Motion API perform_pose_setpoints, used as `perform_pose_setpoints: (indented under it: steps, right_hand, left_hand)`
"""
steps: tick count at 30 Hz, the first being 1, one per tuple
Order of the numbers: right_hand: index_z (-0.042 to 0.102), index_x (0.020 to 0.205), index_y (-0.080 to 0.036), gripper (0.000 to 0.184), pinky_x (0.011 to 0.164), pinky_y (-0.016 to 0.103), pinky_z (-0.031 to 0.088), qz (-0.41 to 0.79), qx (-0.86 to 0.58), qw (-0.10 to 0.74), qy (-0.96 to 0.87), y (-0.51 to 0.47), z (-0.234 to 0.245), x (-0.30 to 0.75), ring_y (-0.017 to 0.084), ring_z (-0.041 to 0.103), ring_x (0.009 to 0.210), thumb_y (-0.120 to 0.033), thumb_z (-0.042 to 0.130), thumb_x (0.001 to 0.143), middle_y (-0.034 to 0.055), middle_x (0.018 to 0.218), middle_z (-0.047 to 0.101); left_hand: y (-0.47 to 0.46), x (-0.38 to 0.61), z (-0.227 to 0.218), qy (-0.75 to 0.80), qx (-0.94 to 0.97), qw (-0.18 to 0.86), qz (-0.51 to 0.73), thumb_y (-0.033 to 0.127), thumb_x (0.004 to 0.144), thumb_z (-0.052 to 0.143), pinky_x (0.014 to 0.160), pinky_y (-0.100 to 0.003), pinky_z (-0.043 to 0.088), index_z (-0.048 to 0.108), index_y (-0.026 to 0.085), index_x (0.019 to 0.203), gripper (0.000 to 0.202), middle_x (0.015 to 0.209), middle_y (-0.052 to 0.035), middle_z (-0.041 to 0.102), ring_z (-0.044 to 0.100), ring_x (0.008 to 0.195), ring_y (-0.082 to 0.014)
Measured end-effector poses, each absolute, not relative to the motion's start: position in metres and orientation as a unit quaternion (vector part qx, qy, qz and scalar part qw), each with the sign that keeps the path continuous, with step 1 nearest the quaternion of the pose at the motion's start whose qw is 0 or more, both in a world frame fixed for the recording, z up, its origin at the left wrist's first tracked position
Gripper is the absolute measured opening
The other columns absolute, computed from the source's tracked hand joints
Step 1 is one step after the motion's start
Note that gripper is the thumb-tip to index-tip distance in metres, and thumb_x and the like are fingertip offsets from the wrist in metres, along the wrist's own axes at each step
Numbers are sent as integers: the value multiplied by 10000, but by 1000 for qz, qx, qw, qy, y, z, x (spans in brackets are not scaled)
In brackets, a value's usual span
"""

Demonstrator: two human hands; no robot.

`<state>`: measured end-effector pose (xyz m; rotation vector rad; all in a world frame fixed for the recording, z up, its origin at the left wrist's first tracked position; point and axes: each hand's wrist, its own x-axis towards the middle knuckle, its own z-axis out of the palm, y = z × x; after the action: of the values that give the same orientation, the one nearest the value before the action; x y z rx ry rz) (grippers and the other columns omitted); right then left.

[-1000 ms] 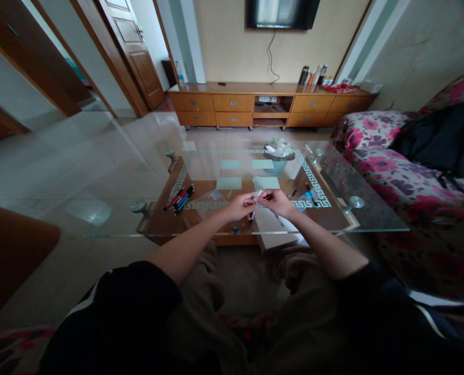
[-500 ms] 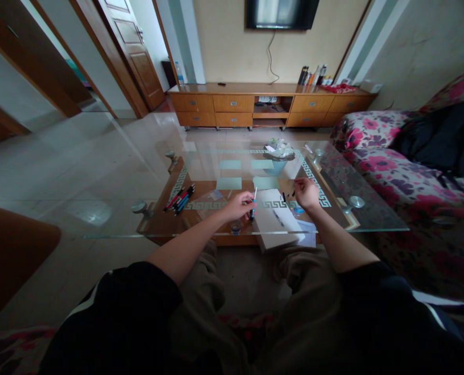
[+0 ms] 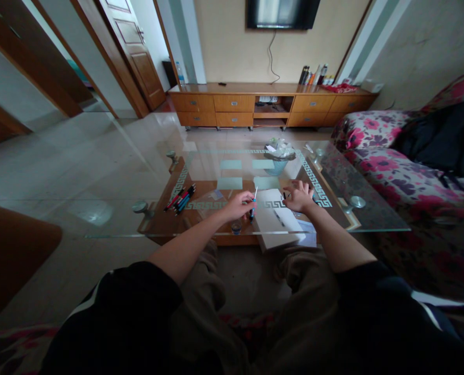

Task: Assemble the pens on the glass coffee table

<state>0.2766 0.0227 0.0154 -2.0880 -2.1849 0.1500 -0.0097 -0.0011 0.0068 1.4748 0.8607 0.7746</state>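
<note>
- Head view: left hand (image 3: pixel 238 204) pinches a blue pen (image 3: pixel 252 209) upright, near the glass table's (image 3: pixel 118 213) front edge.
- Right hand (image 3: pixel 301 197), fingers loosely spread, rests over small dark parts (image 3: pixel 284 196) beside the white box (image 3: pixel 273 224); bare glass lies to the left.

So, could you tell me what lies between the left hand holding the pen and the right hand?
In the head view, a flat white pad lies between the left hand, with its pen, and the right hand.

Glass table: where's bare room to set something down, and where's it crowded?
Bare: left end of the glass table, left of the pen bundle; the far strip between that bundle and the basket; the right corner past the right hand. Crowded: near centre, where left hand with pen, white pad and small parts cluster.
</note>
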Motion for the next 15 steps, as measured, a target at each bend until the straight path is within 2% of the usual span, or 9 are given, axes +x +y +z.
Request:
perform_pose_setpoints:
  steps: [7, 15]
  right_hand:
    - [634, 1391, -287, 652, 1048, 622, 363, 46, -692, 115, -712, 23, 13, 285, 443, 376, 1330, -297, 631, 738, 154, 1515, 425]
    - [637, 1399, -269, 650, 1056, 660, 327, 53, -679, 67, -729, 25, 5, 281, 480, 331, 1373, -346, 666, 754, 186, 1532, 395]
  left_hand:
    - [-2, -9, 9, 376, 634, 590, 329, 317, 895, 732, 419, -145, 446, 545, 154, 1038, 286, 911, -57, 702, 744, 693, -177]
    - [-2, -8, 8, 375, 632, 594, 328, 314, 897, 736, 415, -122, 423, 547, 148, 1038, 288, 892, -52, 699, 745, 694, -172]
